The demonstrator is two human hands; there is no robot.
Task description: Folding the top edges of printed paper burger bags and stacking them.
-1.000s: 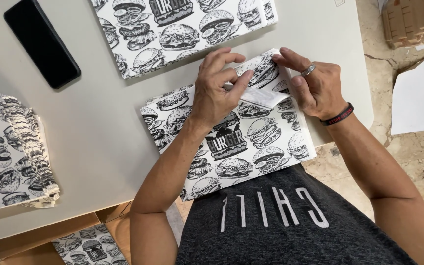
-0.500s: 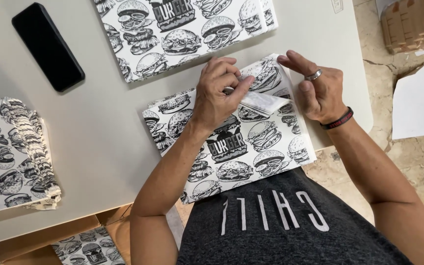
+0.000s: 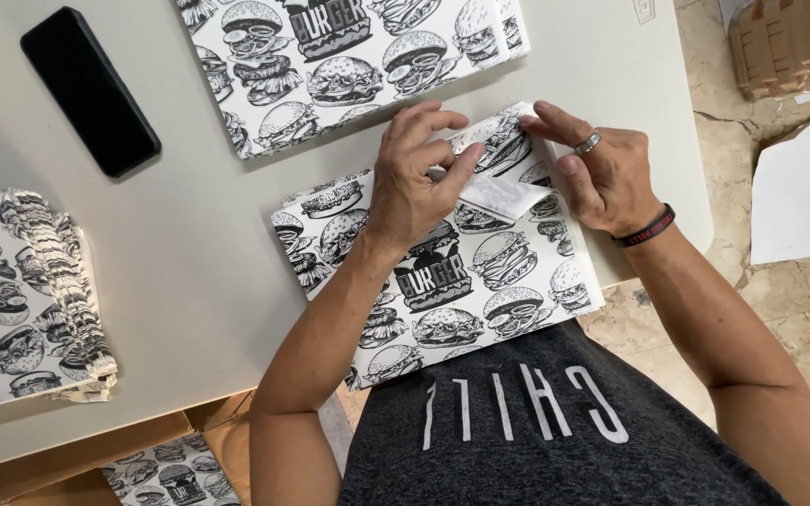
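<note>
Centrally, our left hand (image 3: 414, 183) pinches the white flap (image 3: 503, 195) of the burger-print bag (image 3: 442, 281) overhanging the table's (image 3: 189, 272) lower edge; our right hand (image 3: 602, 173), fingers spread, presses its upper-right corner; open tabletop lies left.

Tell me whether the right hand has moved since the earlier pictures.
Yes. The right hand has lifted its fingers off the bag's corner and drawn slightly away toward the table edge.

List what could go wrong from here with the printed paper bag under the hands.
1. The paper bag overhangs the near edge of the table, so pressure there might tip or slide it off.
2. The left hand pinches a thin white strip on the bag; a hard pull may tear it or the paper.
3. The right hand presses only the bag's far corner, so the bag may skew.
</note>
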